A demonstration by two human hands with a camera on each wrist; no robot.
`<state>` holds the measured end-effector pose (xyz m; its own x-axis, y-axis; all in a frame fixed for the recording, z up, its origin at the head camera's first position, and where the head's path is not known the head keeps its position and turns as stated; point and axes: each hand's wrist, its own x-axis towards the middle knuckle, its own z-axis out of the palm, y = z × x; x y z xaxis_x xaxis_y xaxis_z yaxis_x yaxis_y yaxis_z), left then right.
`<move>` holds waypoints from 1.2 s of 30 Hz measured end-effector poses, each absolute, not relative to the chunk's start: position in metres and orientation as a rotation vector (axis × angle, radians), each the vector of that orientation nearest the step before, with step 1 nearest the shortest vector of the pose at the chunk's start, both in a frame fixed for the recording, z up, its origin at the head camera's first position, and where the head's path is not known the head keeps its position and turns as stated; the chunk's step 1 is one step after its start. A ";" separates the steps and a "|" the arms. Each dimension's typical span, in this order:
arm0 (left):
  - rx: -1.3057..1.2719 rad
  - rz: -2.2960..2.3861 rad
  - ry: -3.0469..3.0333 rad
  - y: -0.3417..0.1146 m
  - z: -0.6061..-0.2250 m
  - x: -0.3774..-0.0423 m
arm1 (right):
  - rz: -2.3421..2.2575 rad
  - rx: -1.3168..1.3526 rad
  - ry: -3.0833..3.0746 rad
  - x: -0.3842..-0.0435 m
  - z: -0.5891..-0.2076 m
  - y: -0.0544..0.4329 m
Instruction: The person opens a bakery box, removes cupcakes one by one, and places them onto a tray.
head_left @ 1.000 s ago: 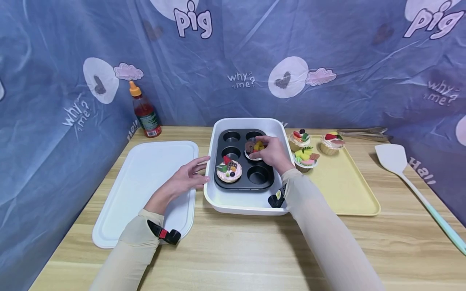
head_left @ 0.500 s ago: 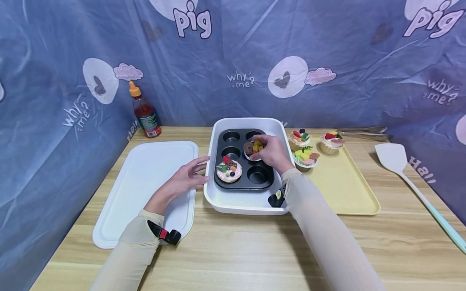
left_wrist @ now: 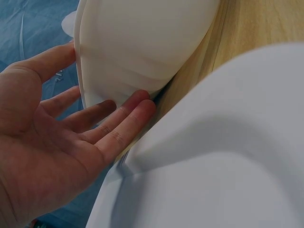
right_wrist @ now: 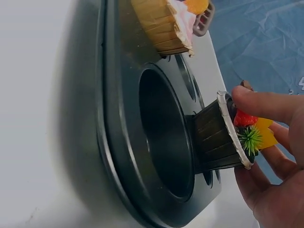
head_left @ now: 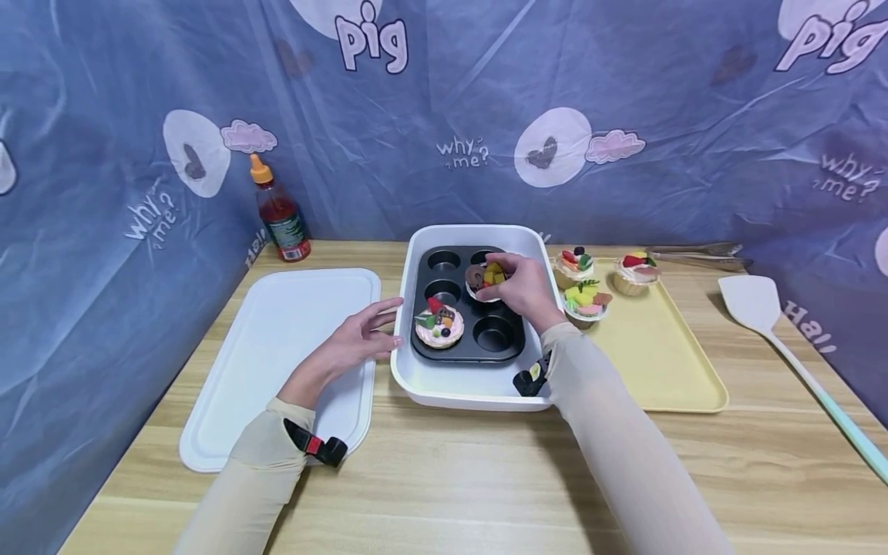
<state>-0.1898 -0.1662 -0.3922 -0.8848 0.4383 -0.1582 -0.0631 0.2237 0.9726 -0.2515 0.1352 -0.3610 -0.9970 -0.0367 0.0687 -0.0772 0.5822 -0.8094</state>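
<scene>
Right hand [head_left: 523, 285] pinches the dark-brown pleated, fruit-topped cupcake [right_wrist: 213, 140] near its rim; left hand [head_left: 354, 337] is spread wide. Probably light, stiff-walled, fragile toppings [right_wrist: 245, 118]: grip pleated sides.

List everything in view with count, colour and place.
Wood-grain table: 1, brown, underneath
Printed backdrop: 1, blue, behind
Plastic sauce bottle: 1, red, back left
Flat rectangular tray: 1, white, left
Deep rectangular bin: 1, white, centre
Six-cup muffin pan: 1, black, inside bin
Strawberry cupcake: 1, pink, pan's near left
Chocolate cupcake: 1, brown, pan's middle right
Shallow rectangular tray: 1, yellow, right
Fruit cupcakes: 3, multicoloured, yellow tray
Metal tongs: 1, grey, back right
Long spatula: 1, white and mint, right
Wrist cameras: 2, black, wrists
Left hand: 1, beige-sleeved, beside bin
Right hand: 1, beige-sleeved, pinching chocolate cupcake
</scene>
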 end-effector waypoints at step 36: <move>0.362 1.684 2.115 -0.167 -0.393 -0.190 | 1.497 -0.078 -2.588 -0.201 -0.292 0.209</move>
